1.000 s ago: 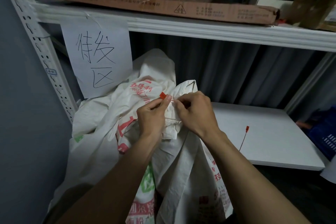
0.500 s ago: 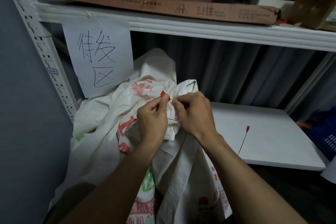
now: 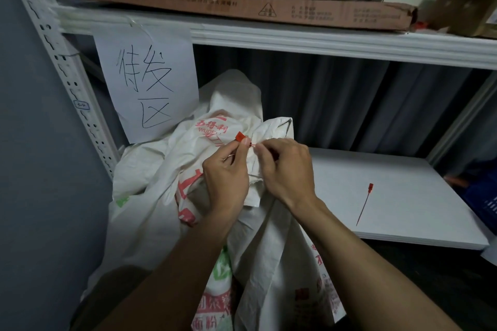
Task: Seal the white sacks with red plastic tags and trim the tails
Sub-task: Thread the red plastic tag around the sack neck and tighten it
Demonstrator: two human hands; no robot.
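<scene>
Evidently both hands, left [image 3: 228,174] and right [image 3: 285,169], pinch the thin red plastic tag [image 3: 240,137] over the soft, crumpled white woven sack [image 3: 271,250]; light, springy, best gripped near its head.

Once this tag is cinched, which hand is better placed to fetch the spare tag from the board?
Probably the right hand. The spare tag lies on the white board on its side, with nothing between. The left hand pinches the head of the tag at the sack.
</scene>
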